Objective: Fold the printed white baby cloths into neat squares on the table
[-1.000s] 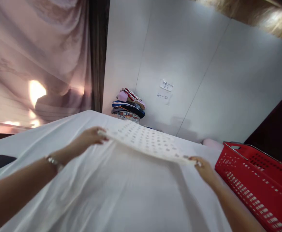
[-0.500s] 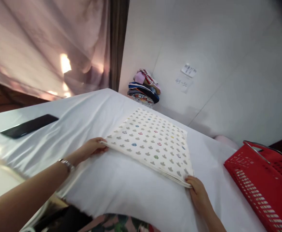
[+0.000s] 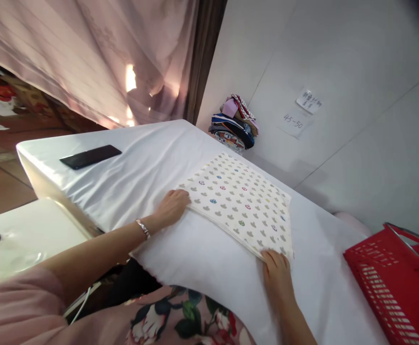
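A folded white cloth (image 3: 238, 201) lies spread on the white-covered table, printed with small grey shapes and a few coloured ones. Several layers show along its near edge. At the cloth's near left corner rests my left hand (image 3: 173, 207), palm down, fingers laid against the corner. My right hand (image 3: 277, 268) lies over the near right corner with its fingers stretched on top of the cloth. Both thumbs are mostly hidden. The cloth's near edge runs fairly straight between the two hands.
A black phone (image 3: 91, 156) lies on the table (image 3: 159, 148) at the left. A stack of folded clothes (image 3: 233, 125) stands by the wall. The red plastic basket (image 3: 392, 282) is at the right. Handwritten paper notes (image 3: 309, 101) hang on the wall, beside a pink curtain (image 3: 87, 57).
My hands have gone from pinching the cloth's near corners to lying on top of them. The right hand has shifted a little inward. The camera view has swung left.
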Tool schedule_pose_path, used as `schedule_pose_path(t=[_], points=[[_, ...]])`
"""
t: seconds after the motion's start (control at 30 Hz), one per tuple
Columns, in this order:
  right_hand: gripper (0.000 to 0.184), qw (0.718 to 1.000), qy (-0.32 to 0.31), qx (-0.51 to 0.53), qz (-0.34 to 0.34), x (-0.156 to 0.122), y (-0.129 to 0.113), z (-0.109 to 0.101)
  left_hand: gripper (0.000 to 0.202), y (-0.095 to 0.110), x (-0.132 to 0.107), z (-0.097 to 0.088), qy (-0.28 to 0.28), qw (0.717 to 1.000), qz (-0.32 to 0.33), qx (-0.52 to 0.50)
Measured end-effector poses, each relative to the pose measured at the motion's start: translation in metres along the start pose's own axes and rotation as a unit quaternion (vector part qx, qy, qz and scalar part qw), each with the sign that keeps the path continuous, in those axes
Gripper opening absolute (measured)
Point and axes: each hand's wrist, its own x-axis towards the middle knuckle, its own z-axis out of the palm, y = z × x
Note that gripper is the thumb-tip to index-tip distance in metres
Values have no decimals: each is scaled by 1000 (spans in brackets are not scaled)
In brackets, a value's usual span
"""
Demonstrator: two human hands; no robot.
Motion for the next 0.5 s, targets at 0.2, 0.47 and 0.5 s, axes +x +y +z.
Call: schedule_pose_path(t=[0.2,0.47,0.5], points=[[27,998,-12,59,-23,49,-41,4,18,46,19,26,-12,989,117,-91],[17,992,-38,123,-13,97,-69,11,15,70,38,50,-3,974,160,-159],[18,991,-38,130,-11,99,-70,12,16,70,39,52,-1,974,162,-160]])
